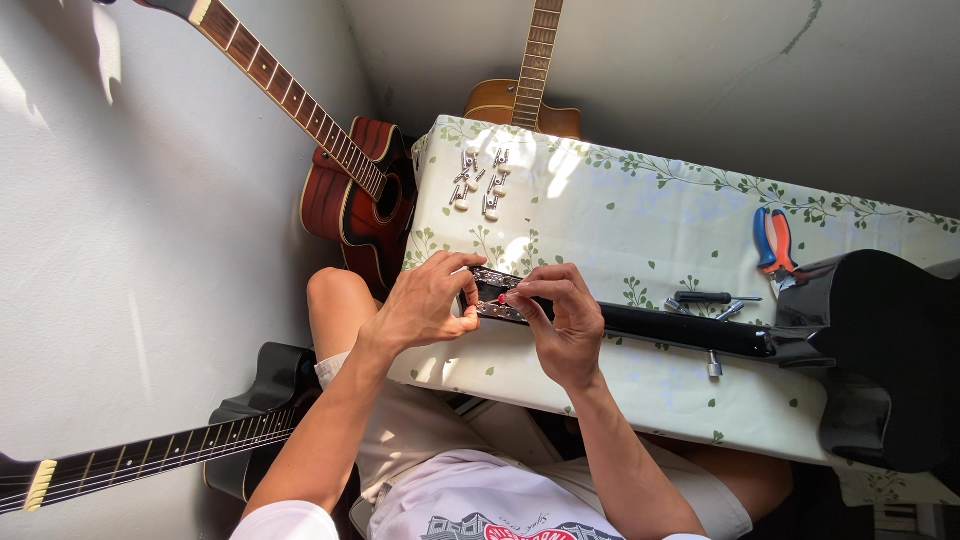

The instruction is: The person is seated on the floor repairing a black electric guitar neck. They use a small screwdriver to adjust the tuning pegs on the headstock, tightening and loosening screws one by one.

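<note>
Here, in the head view, we look down on a table [640, 215] covered with a pale cloth printed with green vines. A black guitar [880, 350] lies across it, body at the right, neck running left to the headstock [497, 296], which sits at the near left edge of the table.

Our left hand [425, 300] curls over the left end of the headstock, fingers bent and gripping its edge. Our right hand [565, 320] rests on the headstock just beside it, thumb and forefinger pinched together on a small red part [501, 298] on its face; what that part is we cannot tell.

Farther back on the cloth lie loose silver tuning pegs [481, 182] in a small cluster. Near the guitar body we see orange-and-blue pliers [773, 240], and below them a black-handled screwdriver [712, 297] just beside the neck.

Off the table, a red-brown guitar [355, 190] leans at the left wall, an amber guitar [520, 100] stands behind the table, and another black guitar [150, 455] lies at lower left.
</note>
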